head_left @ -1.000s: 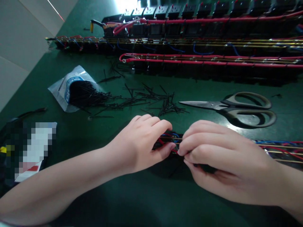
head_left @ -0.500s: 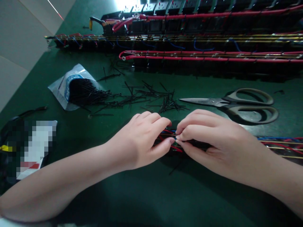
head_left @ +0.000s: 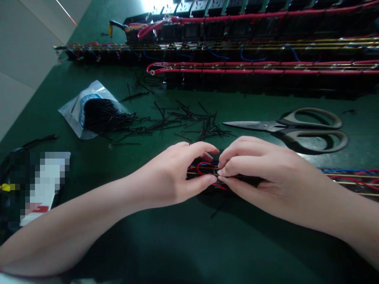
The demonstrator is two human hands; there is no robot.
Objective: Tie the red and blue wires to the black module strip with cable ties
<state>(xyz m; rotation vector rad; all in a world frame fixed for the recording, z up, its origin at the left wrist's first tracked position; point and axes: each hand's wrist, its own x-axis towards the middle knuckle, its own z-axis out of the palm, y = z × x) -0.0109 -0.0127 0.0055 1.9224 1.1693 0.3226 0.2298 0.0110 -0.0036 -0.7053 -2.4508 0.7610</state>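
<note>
My left hand [head_left: 183, 171] arches over a long wired strip, thumb on the near side and fingers on the far side. Its thumb and fingers are apart, and no held object shows between them. A red wire [head_left: 201, 167] loops up in that gap. Thumb and fingertips of my right hand [head_left: 260, 169] are pinched together over the same strip, close to the left thumb; what they pinch is too small to make out. To the right of my right wrist the wired strip [head_left: 352, 179] shows again, with brass-coloured bars and red and blue wires.
Scissors [head_left: 272, 125] lie beyond my right hand. Black cable ties [head_left: 192, 116] spill from a clear plastic bag [head_left: 97, 88]. Finished-looking strips with thick red cables [head_left: 251, 71] line the back of the green table [head_left: 183, 244]. A white packet [head_left: 47, 181] sits at the left.
My left fingers have spread away from the thumb, exposing the red wire loop between them. My right hand keeps its pinch in nearly the same place.
</note>
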